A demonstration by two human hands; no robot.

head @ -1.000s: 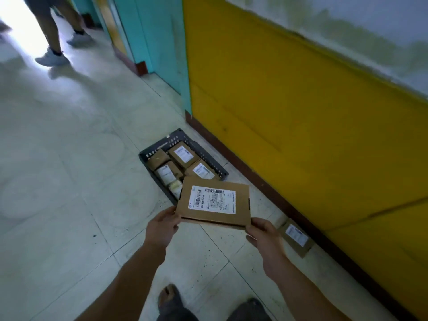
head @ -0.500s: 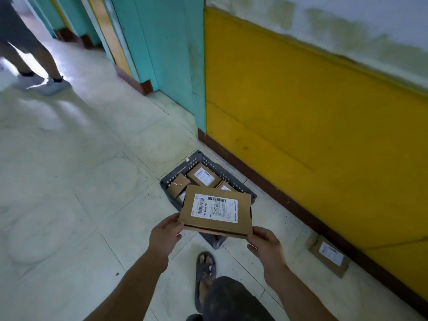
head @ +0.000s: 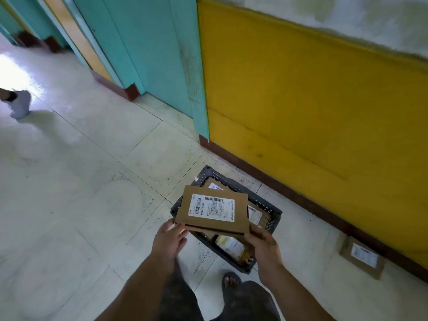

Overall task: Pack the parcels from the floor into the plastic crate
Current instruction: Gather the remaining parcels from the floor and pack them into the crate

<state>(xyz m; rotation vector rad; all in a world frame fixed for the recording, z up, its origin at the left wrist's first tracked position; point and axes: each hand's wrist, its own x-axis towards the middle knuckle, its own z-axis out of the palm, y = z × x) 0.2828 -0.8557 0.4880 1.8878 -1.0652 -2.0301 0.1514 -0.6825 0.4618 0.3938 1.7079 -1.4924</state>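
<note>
1. The flat parcel is gripped at both near corners by the left hand and the right hand.
2. Just below the grip, the crowded plastic crate is found.
3. Released askew, the parcel could be snagged on the rim.

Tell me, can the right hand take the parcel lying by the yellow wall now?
Probably not yet: the right hand grips the flat parcel over the crate; the floor parcel lies apart.

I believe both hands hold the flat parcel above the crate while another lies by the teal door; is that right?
No: the head view shows the other parcel by the yellow wall. Left hand and right hand do hold the flat parcel above the crate.
</note>
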